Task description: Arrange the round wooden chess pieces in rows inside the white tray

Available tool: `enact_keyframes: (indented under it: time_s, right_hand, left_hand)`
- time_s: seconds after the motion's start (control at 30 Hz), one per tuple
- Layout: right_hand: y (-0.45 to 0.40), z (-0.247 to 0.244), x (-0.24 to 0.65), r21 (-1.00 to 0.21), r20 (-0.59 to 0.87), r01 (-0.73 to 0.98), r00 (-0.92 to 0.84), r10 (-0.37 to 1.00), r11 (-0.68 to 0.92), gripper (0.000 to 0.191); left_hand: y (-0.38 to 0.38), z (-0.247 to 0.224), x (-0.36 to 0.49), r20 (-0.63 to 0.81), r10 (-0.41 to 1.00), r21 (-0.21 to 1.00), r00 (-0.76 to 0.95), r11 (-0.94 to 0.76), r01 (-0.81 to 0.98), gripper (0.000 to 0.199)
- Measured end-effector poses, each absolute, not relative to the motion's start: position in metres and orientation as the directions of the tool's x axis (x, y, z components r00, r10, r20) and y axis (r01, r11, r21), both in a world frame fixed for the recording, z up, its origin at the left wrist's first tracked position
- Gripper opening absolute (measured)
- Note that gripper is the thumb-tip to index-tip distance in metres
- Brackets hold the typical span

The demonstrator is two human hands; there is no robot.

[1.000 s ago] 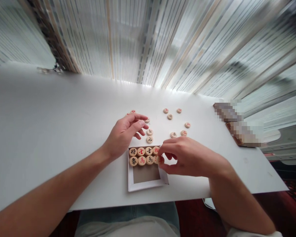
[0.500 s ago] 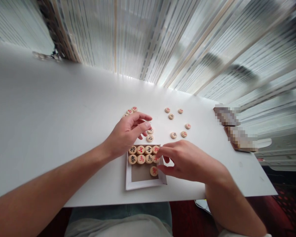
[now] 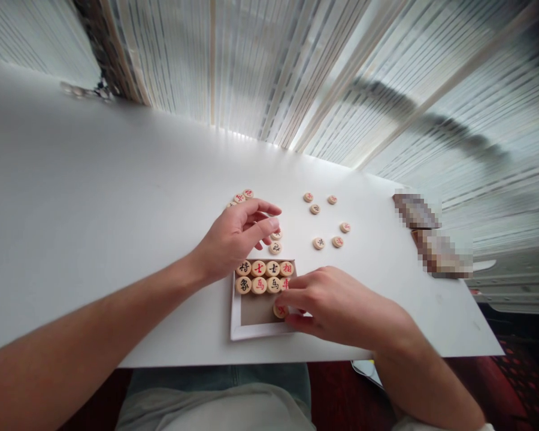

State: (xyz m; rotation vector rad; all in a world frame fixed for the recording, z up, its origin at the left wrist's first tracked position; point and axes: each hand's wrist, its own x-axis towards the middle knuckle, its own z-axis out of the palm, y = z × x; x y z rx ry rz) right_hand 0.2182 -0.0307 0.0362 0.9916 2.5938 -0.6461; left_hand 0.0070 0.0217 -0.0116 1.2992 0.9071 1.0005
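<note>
head view: a striped curtain (image 3: 256, 66) stands behind the white worktop (image 3: 117, 191). the right hand (image 3: 336, 308) reaches over the edge of an open white box (image 3: 236, 314); whether its grip is closed i cannot tell. the left hand (image 3: 233, 239) hovers, grip loosely released, above the box's far side. eight round pieces (image 3: 259, 285) fill two rows in the box; loose pieces (image 3: 318, 243) lie beyond. one red-marked piece (image 3: 278, 311) sits in the box's nearer part, touched by right fingertips.
</note>
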Motion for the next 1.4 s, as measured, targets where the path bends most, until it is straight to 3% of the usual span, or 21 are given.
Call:
enact_keyframes:
  time_s: [0.17,0.3,0.4,0.7,0.87,1.0,1.17,1.4]
  right_hand:
    - [-0.033,0.031,0.214,-0.255,-0.416,0.68,-0.719,0.557,0.687,0.013]
    - [-0.032,0.036,0.221,-0.309,-0.397,0.695,-0.715,0.576,0.65,0.006]
    - [-0.03,0.041,0.229,-0.349,-0.3,0.719,-0.693,0.655,0.601,0.011]
    - [-0.026,0.038,0.231,-0.229,-0.27,0.774,-0.633,0.725,0.59,0.006]
    - [-0.027,0.039,0.23,-0.222,-0.313,0.764,-0.644,0.698,0.606,0.014]
    - [-0.03,0.038,0.226,-0.247,-0.344,0.754,-0.655,0.672,0.609,0.006]
    - [-0.039,0.035,0.215,-0.179,-0.362,0.753,-0.648,0.669,0.633,0.028]
    - [-0.042,0.035,0.203,-0.133,-0.471,0.766,-0.608,0.64,0.629,0.013]
  left_hand:
    - [0.021,-0.011,0.007,0.02,0.943,0.997,0.332,0.006,-0.077,0.035]
    - [0.021,-0.012,0.006,0.018,0.944,0.997,0.33,0.008,-0.078,0.036]
    - [0.021,-0.011,0.007,0.019,0.943,0.997,0.332,0.006,-0.075,0.035]
    - [0.021,-0.011,0.007,0.02,0.939,0.998,0.343,0.002,-0.066,0.036]
    - [0.021,-0.011,0.007,0.022,0.938,0.998,0.346,0.001,-0.064,0.036]
    - [0.021,-0.01,0.008,0.025,0.937,0.998,0.347,-0.002,-0.068,0.036]
    - [0.021,-0.012,0.008,0.025,0.936,0.997,0.351,0.0,-0.073,0.036]
    - [0.02,-0.011,0.008,0.028,0.934,0.997,0.357,-0.001,-0.075,0.033]
